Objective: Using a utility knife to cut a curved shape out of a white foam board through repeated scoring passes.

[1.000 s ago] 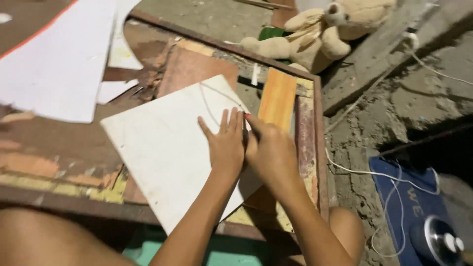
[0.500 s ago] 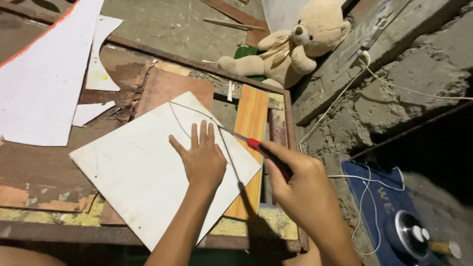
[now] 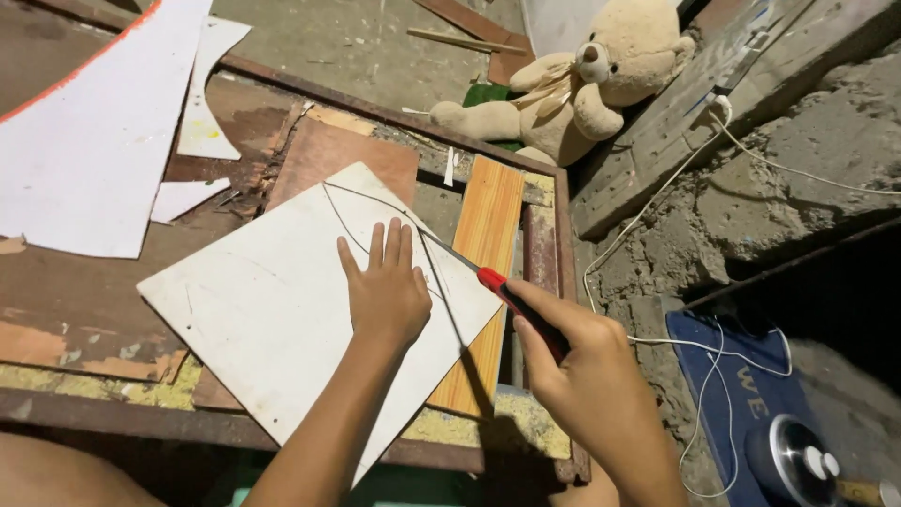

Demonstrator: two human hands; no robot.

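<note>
We look down on a worn wooden surface [image 3: 84, 291] with peeling paint and a rusty metal edge, set beside rough concrete. On it lies a white square board [image 3: 272, 310], turned cornerwise toward us, with thin curved lines drawn across it. Our left hand [image 3: 385, 291] rests flat on the board, its fingers [image 3: 389, 246] stretched out and close together, pressing down near the board's right corner. Our right hand [image 3: 587, 371] is closed around the red and black handle of a thin-bladed tool [image 3: 488, 280], whose metal blade reaches up and left over the board, just beside the left hand's fingertips. Under the board's right side runs an orange wood-grain plank [image 3: 488, 225], and a brown panel [image 3: 347, 155] shows behind it. Larger white offcuts [image 3: 84, 141] lie at the upper left. A beige teddy bear [image 3: 582, 84] sits at the far edge. A white cable [image 3: 648, 211] trails down the concrete to a blue mat [image 3: 741, 394] at the lower right.
</note>
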